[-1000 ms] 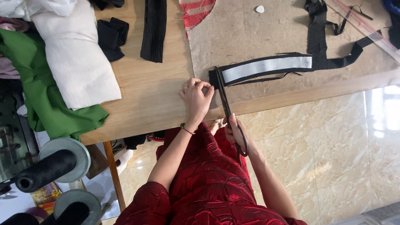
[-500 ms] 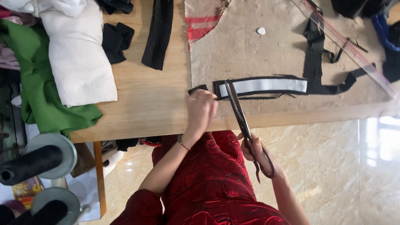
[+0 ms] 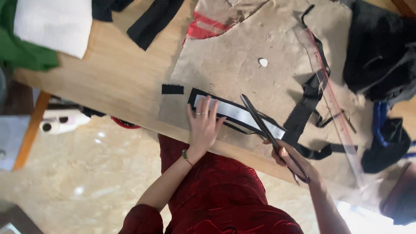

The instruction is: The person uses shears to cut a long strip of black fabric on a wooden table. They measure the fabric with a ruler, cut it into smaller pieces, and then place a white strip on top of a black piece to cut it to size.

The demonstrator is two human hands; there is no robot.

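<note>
A black fabric strip with a silver-white reflective band [image 3: 242, 116] lies on a beige burlap sheet [image 3: 242, 56] on the wooden table [image 3: 108, 82]. My left hand [image 3: 203, 125] lies flat on the strip's left end, fingers spread, rings on two fingers. My right hand [image 3: 291, 159] grips the handles of long dark scissors [image 3: 264, 128], whose blades point up-left across the strip. A small cut black piece [image 3: 172, 89] lies just left of the strip.
A clear plastic ruler [image 3: 333, 99] and black straps [image 3: 310, 104] lie right of the strip. White chalk [image 3: 263, 62] sits above it. Black cloth [image 3: 381, 47] is piled at right; green [image 3: 26, 54] and white fabric [image 3: 54, 24] at top left. The table edge runs under my hands.
The view has swung and closed in. My left hand has opened flat on the strip's left end, a small black piece now lies apart beside it, and the scissors rest over the strip's middle.
</note>
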